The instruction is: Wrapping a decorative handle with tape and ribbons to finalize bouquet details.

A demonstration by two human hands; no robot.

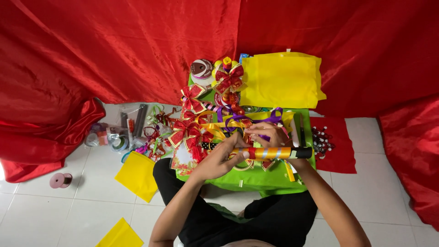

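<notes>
Fingers: left hand (pixel 224 160) has thumb and forefinger pinched together on the near side of the wrapped stick (pixel 267 153), about a third of the way in from its left end, where a narrow red band crosses the gold wrap. Remaining left fingers curl loosely beneath. Right hand (pixel 270 133) lies over the top of the stick toward its middle, fingers bent down and clamped around it; fingertips are hidden behind the stick, so exact contact cannot be told.

Stick: held level, just above the near half of the green low table (pixel 256 180), roughly parallel to its near edge. Orange-gold wrap with paler stripes over most of the length; both ends show black.

Handling (judgement): slender and rigid, likely light; it does not sag between the two grips. The glossy wrap looks slippery, and it may crease or shift if squeezed. Firmest hold would be at the bare black ends or with one hand encircling the middle, leaving a fingertip pinch free for the band.

Outward: yellow and purple ribbon loops (pixel 238 122) lie on the table just behind the hands. Red-gold bows (pixel 188 132) crowd the left edge. A yellow sheet (pixel 281 80) covers the far right corner. Ribbon spool (pixel 201 69) at the far edge. Red cloth backdrop (pixel 114 45) beyond.
</notes>
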